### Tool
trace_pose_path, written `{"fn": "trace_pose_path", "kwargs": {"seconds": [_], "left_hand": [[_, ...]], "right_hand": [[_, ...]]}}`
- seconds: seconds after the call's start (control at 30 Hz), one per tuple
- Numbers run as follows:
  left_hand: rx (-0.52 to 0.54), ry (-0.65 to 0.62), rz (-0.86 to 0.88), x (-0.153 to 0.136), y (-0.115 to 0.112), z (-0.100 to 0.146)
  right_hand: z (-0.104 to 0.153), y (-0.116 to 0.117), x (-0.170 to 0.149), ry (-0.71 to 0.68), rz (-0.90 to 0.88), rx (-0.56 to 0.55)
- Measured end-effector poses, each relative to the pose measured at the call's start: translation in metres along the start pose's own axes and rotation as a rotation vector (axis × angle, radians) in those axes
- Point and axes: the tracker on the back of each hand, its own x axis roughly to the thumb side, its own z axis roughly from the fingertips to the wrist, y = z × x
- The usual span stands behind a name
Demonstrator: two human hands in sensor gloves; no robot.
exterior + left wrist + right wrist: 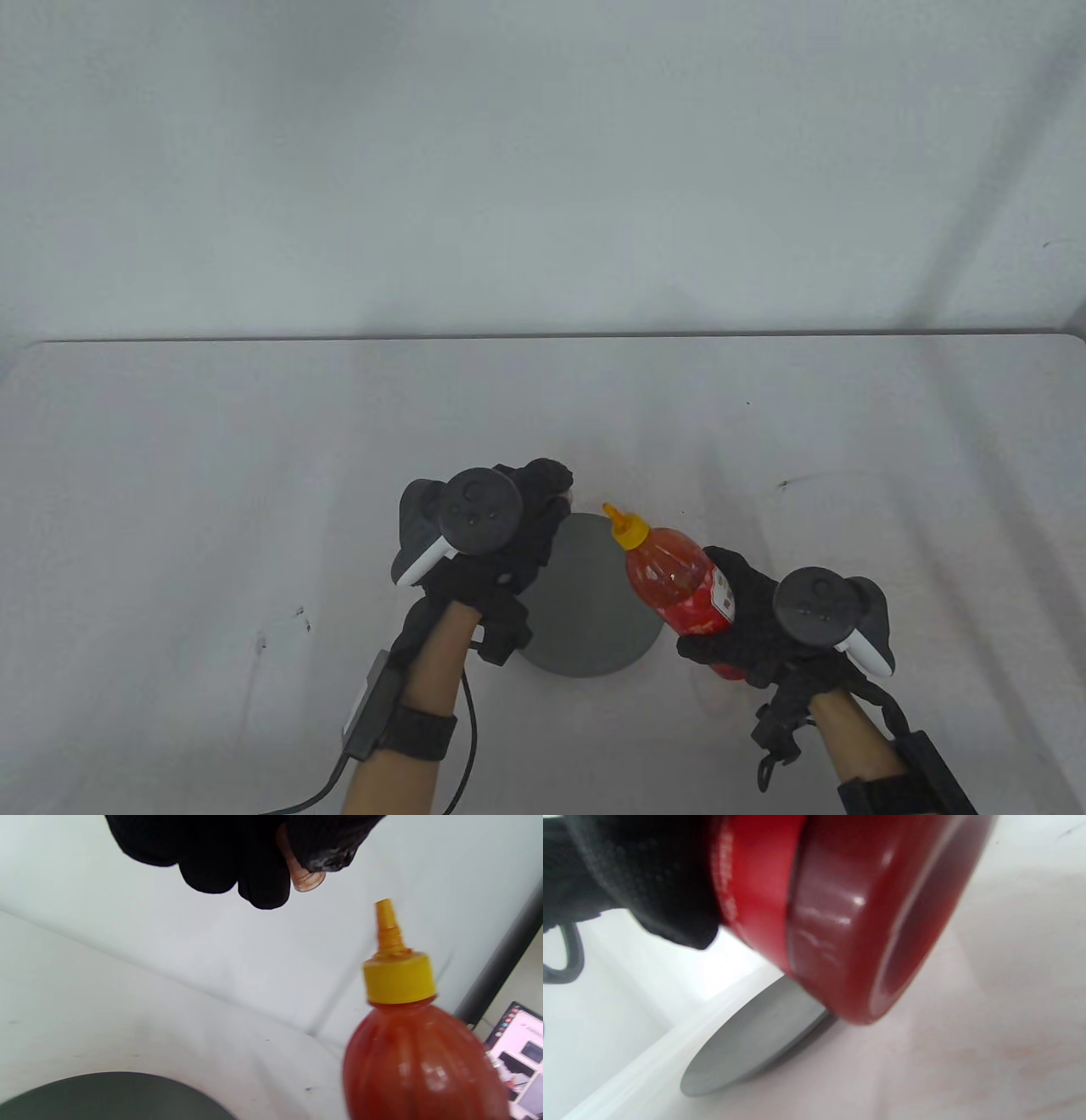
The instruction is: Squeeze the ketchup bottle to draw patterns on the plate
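My right hand grips a red ketchup bottle around its lower body and holds it tilted above the table. Its yellow nozzle is uncapped and points up and to the left, over the right part of a round grey plate. My left hand hovers over the plate's far left edge and pinches a small clear cap in its fingertips, just above and left of the nozzle tip. The bottle's base is off the table, with the plate behind it.
The white table ends at a pale wall behind. A cable runs from my left wrist toward the near edge. In the left wrist view, a dark pole and a lit screen stand off to the right.
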Motion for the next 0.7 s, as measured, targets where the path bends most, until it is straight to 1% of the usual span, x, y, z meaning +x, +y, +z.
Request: {"fn": "trace_pose_path", "kwargs": {"seconds": [0.07,0.13,0.2,0.27,0.33,0.37,0.43,0.47,0.5,0.53,0.57,0.63,0.7], "left_hand": [[-0.042,0.002,-0.051,-0.011,-0.004,0.012],[-0.042,-0.015,-0.089,-0.025,-0.01,0.026],[-0.07,0.025,-0.128,-0.037,-0.016,0.039],[-0.111,0.067,-0.207,-0.049,-0.025,0.052],[-0.127,0.085,-0.267,-0.057,-0.032,0.06],[-0.123,0.091,-0.285,-0.059,-0.034,0.062],[-0.073,0.061,-0.31,-0.067,-0.04,0.068],[-0.058,0.049,-0.325,-0.071,-0.041,0.068],[-0.073,0.06,-0.336,-0.073,-0.041,0.068],[-0.062,0.066,-0.358,-0.076,-0.039,0.069],[-0.025,0.074,-0.364,-0.079,-0.037,0.07],[-0.004,0.101,-0.318,-0.085,-0.036,0.073],[-0.015,0.118,-0.296,-0.091,-0.036,0.075]], "right_hand": [[0.0,0.002,0.002,-0.004,0.008,0.005],[-0.001,0.004,0.004,-0.004,0.026,0.011],[-0.003,0.005,0.008,-0.003,0.064,0.012],[-0.005,0.007,0.012,-0.011,0.114,-0.007],[-0.006,0.008,0.015,-0.013,0.151,-0.006],[-0.006,0.008,0.016,-0.014,0.172,-0.009],[-0.005,0.009,0.018,-0.013,0.238,-0.002],[-0.004,0.01,0.019,-0.008,0.278,-0.008],[-0.004,0.01,0.021,-0.006,0.326,-0.01],[-0.004,0.01,0.023,-0.002,0.401,0.001],[-0.003,0.01,0.026,-0.002,0.478,0.004],[-0.002,0.011,0.032,-0.026,0.641,-0.009],[-0.004,0.013,0.037,-0.03,0.79,0.012]]}}
